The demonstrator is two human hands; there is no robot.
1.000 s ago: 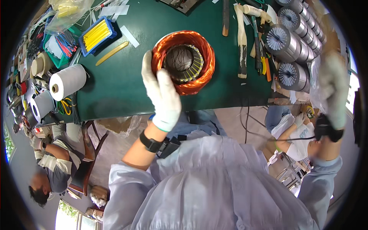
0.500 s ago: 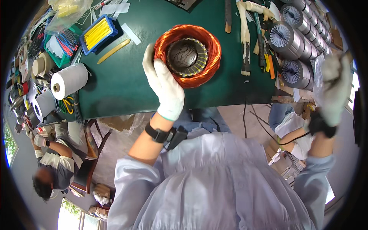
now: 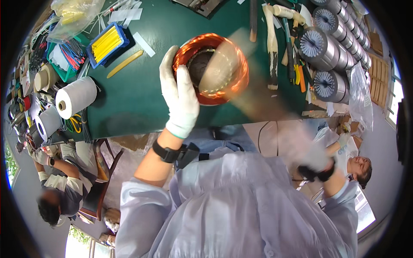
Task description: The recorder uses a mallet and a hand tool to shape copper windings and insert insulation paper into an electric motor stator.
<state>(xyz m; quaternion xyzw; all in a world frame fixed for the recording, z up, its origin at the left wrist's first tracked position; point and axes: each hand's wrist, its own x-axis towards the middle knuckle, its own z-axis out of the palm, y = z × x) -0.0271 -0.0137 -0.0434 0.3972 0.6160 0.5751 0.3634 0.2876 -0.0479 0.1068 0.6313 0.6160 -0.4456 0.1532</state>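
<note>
A motor stator [image 3: 180, 51] with a thick ring of copper wire stands on the green table in front of me. My left hand [image 3: 181, 96], in a white glove, grips its left side with the fingers around the copper. My right hand [image 3: 303, 146], gloved and smeared by motion, is at the right, past the table's front edge. From it reaches a mallet [image 3: 221, 66], also blurred, whose pale head is over the stator's right part and hides some of the bore. Whether the head touches the winding I cannot tell.
At the left are a blue tray [image 3: 122, 41] of yellow strips, a pointed yellow stick [image 3: 124, 64] and a white thread spool [image 3: 77, 98]. Several hand tools [image 3: 272, 47] and metal wire spools [image 3: 325, 47] line the right. People sit on both sides beyond the table.
My right hand has swung down and leftward from the far right, bringing the mallet over the stator. My left hand keeps its hold on the stator, which sits slightly lower in the picture.
</note>
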